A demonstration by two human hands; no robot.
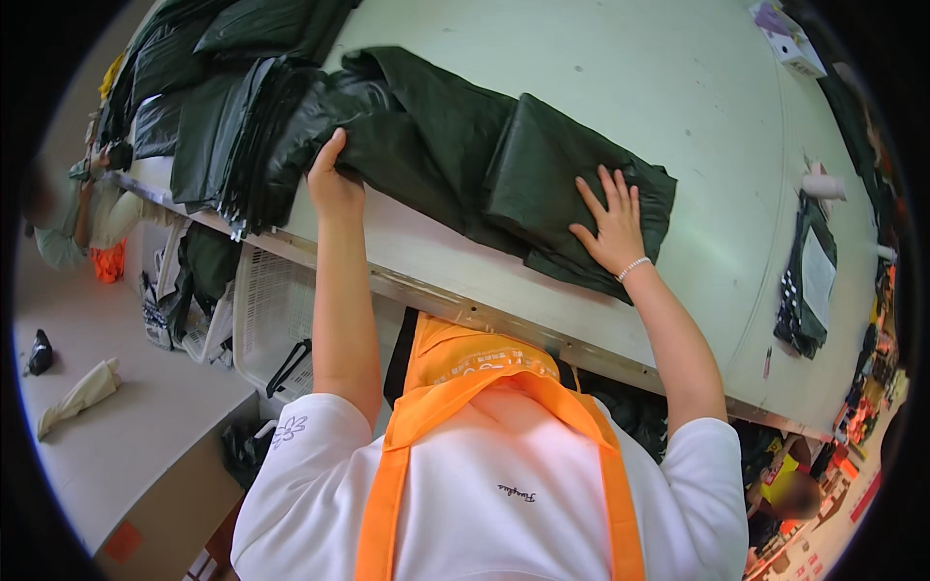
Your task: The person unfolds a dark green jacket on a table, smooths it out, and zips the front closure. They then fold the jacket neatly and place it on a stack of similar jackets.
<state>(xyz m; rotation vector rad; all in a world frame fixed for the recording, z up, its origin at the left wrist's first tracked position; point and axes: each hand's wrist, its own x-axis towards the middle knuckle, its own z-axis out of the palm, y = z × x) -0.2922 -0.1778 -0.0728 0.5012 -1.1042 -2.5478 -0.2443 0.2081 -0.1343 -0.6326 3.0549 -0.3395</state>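
A dark green, slightly shiny garment (441,145) lies stretched across the pale table, its right part folded over into a flat panel. My left hand (336,186) grips the near edge toward its left end; the thumb shows on top and the other fingers are hidden under the cloth. My right hand (614,225) rests flat on the folded panel, fingers spread, with a beaded bracelet at the wrist. Beside my left hand, a stack of folded dark green garments (218,136) touches the left end of the cloth.
The pale table (668,87) has its near edge against my orange apron (480,358). On its right lie a dark bundle with a paper (804,281) and a thread spool (823,186); a box (790,41) stands far right. A white basket (281,300) sits below the edge. Other people are at both sides.
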